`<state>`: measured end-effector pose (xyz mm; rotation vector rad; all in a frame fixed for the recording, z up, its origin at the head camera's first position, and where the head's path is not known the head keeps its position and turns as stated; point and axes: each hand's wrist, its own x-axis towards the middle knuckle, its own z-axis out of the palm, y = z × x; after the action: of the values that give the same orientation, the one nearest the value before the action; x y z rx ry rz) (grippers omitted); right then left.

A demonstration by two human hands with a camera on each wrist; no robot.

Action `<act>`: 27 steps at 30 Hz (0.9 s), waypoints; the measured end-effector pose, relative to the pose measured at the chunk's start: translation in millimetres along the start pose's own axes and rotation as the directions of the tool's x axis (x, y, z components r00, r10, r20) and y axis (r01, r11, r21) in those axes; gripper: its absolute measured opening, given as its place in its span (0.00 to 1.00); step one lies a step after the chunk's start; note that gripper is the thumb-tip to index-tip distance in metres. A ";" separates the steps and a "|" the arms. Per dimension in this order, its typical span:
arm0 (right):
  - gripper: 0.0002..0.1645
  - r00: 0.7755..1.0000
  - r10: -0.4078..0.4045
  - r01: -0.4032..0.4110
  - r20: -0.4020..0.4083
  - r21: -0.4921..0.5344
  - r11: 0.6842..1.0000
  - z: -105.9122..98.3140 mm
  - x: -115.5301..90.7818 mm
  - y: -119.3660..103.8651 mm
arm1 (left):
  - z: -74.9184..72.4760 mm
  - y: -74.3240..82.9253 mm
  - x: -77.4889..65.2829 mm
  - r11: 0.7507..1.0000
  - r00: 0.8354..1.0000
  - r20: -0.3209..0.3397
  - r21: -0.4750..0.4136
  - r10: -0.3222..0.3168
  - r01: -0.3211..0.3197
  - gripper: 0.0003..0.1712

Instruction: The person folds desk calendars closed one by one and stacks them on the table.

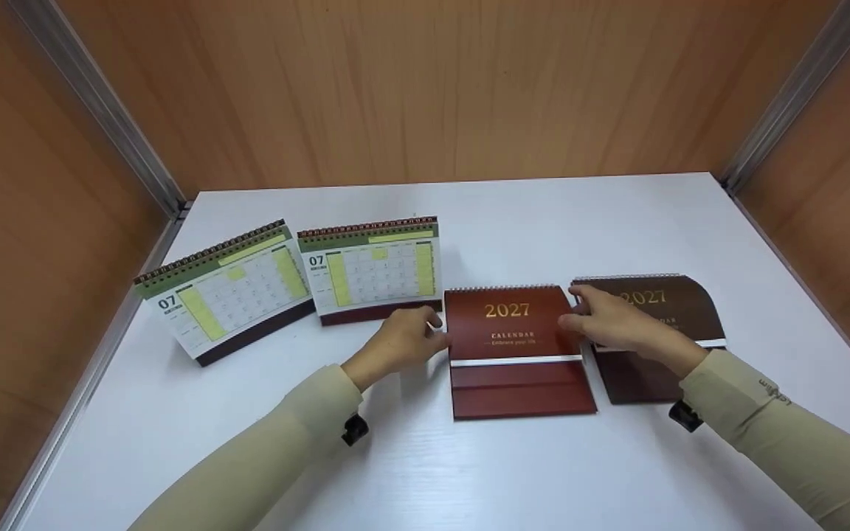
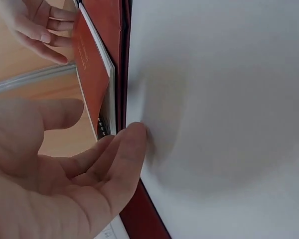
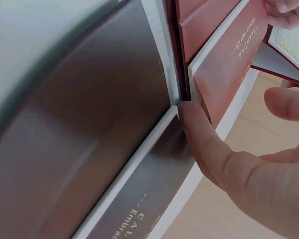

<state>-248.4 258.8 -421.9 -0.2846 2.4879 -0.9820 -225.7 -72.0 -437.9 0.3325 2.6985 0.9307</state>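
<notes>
A red desk calendar (image 1: pixel 516 389) marked 2027 lies nearly flat on the white table, its spiral binding on the far side. At its left edge is my left hand (image 1: pixel 401 341), fingers loosely bent and thumb raised; the left wrist view shows the fingertips (image 2: pixel 135 130) right by the cover's side. My right hand (image 1: pixel 612 318) reaches to the red calendar's right edge, thumb and fingers apart. That hand overlaps a dark brown 2027 calendar (image 1: pixel 690 317), lying alongside, and hides part of its cover. In the right wrist view, a fingertip (image 3: pixel 190 112) sits between the two calendars.
Two calendars stand propped up at the left, both turned to a page marked 07: one tilted (image 1: pixel 244 291) at the far left, another (image 1: pixel 373 269) just behind my left hand. Wooden panels (image 1: pixel 432 96) with metal corner posts enclose the table (image 1: pixel 410 472) at the back and sides.
</notes>
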 end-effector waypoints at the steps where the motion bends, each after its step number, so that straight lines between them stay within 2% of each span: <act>1: 0.50 1.000 0.013 -0.013 0.021 0.033 0.999 -0.5 -0.5 -0.3 | -0.2 -0.9 0.3 0.999 1.000 0.025 -0.032 -0.019 0.020 0.20; 3: 0.50 0.998 0.031 -0.036 0.057 0.099 0.994 -1.2 -1.1 -0.4 | -0.9 -2.0 0.4 0.991 0.996 0.071 -0.118 -0.052 0.060 0.22; 5: 0.51 0.996 0.042 -0.054 0.084 0.145 0.988 -2.4 -2.5 -0.6 | -1.3 -3.1 1.1 0.967 0.990 0.120 -0.234 -0.079 0.106 0.22; 8: 0.51 0.992 0.047 -0.072 0.120 0.207 0.976 -3.9 -3.7 -0.4 | -1.8 -4.0 2.1 0.903 0.977 0.180 -0.393 -0.111 0.175 0.23; 11: 0.52 0.987 0.050 -0.092 0.153 0.275 0.957 -4.8 -3.5 -0.2 | -1.2 -5.6 3.7 0.846 0.969 0.210 -0.487 -0.129 0.218 0.24; 16: 0.52 0.978 0.069 -0.145 0.198 0.397 0.906 -6.9 -2.3 0.7 | -0.7 -6.2 3.8 0.778 0.960 0.242 -0.574 -0.139 0.257 0.26; 20: 0.52 0.974 0.083 -0.176 0.213 0.469 0.866 -8.2 -1.5 2.2 | 0.9 -7.5 3.6 0.735 0.958 0.252 -0.622 -0.140 0.271 0.27; 23: 0.54 0.973 0.094 -0.192 0.213 0.509 0.839 -7.4 0.3 3.4 | 2.4 -8.9 3.6 0.718 0.959 0.245 -0.640 -0.144 0.272 0.25; 27: 0.56 0.974 0.108 -0.199 0.200 0.524 0.828 -5.3 2.6 4.4 | 4.2 -10.4 3.4 0.709 0.961 0.233 -0.652 -0.151 0.269 0.23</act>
<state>-253.4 264.2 -422.4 0.0233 1.9444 -1.4726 -228.9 -76.6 -448.3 -0.0618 1.9926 1.6375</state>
